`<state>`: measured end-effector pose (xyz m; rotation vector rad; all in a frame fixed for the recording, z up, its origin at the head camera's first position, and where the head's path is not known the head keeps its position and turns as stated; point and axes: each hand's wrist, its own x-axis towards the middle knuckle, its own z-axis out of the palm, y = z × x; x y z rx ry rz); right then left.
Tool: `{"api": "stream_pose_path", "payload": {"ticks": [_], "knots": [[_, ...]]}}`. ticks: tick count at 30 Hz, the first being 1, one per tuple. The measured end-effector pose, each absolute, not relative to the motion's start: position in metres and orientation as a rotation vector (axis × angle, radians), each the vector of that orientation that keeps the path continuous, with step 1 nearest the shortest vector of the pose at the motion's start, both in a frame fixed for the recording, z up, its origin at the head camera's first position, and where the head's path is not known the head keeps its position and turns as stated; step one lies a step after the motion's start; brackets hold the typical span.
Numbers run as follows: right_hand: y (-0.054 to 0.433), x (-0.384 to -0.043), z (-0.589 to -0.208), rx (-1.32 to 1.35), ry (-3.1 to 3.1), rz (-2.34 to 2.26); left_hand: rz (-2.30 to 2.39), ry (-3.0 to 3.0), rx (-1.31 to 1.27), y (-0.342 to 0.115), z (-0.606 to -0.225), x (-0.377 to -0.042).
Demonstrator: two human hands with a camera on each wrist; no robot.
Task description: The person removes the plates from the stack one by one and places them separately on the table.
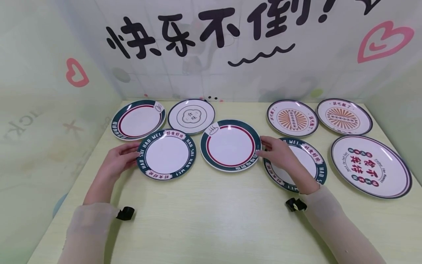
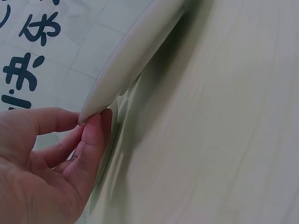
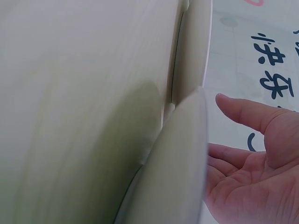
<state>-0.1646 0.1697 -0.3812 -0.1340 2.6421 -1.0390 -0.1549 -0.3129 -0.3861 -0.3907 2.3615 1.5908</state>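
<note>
My left hand (image 1: 116, 161) pinches the left edge of a white plate (image 1: 169, 156) with a dark green lettered rim. In the left wrist view the thumb and fingers (image 2: 96, 133) meet at the edge of this plate (image 2: 126, 60), seen side-on. My right hand (image 1: 278, 150) is by the right edge of a green-rimmed plate with a red ring (image 1: 230, 146). Its thumb is spread from its fingers in the right wrist view, where the hand (image 3: 261, 172) grips nothing. Beneath the right hand and forearm lies another green lettered plate (image 1: 296, 178), partly hidden.
Behind stand a red-ringed green plate (image 1: 140, 119) and a white plate with a flower-shaped emblem (image 1: 181, 117). To the right lie two sunburst plates, one nearer (image 1: 277, 117) and one in the corner (image 1: 357, 119), and a larger plate with red characters (image 1: 389, 172). Walls enclose the pale table (image 1: 204, 220).
</note>
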Motion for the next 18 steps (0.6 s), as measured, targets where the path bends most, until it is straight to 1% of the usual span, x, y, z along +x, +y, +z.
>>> {"api": "stream_pose_path", "payload": {"ticks": [8, 12, 18], "knots": [[0.171, -0.167, -0.382, -0.160, 2.651, -1.045, 1.446, 2.469, -0.380, -0.314, -0.389, -0.156], [0.176, -0.168, -0.381, -0.150, 2.638, -1.117, 1.365, 2.526, -0.371, -0.314, -0.391, -0.157], [0.198, -0.170, -0.363, -0.081, 2.648, -1.241, 1.291, 2.585, -0.304, -0.314, -0.385, -0.158]]}}
